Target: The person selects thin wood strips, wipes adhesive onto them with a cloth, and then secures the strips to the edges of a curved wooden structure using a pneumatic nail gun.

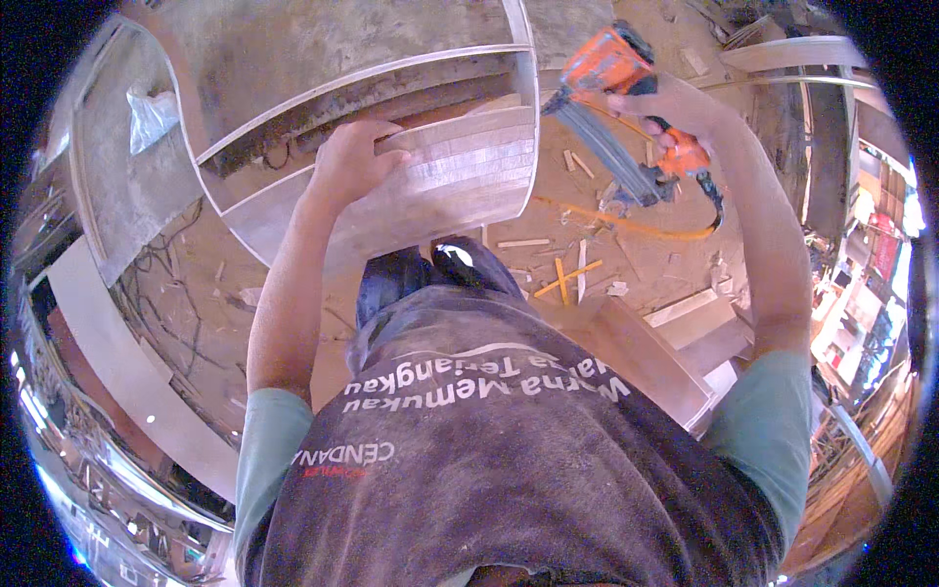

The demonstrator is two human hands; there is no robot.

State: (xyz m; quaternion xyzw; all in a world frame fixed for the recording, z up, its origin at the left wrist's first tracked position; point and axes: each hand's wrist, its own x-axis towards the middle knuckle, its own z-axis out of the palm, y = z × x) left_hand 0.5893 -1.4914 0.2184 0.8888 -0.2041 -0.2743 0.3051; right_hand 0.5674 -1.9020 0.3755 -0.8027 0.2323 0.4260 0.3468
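Note:
My right hand [673, 110] is wrapped round the grip of an orange and grey nail gun [611, 68], held up to the right of a curved wooden frame [367, 67]. The gun's long grey magazine slants down to the right, and an orange air hose [626, 225] trails below it. My left hand [354, 161] is closed over the upper edge of a pale slatted wooden panel [460, 157] at the frame's near end. Its fingertips are partly hidden behind that edge, while the thumb lies on the near side. The gun's nose is apart from the panel.
Wood offcuts [523, 243] and two crossed yellow strips [562, 281] litter the floor. Wooden boards [675, 342] lie low on the right. A clear plastic bag [152, 115] sits at the left, above tangled cords [176, 284]. A long pale board [127, 342] runs along the left.

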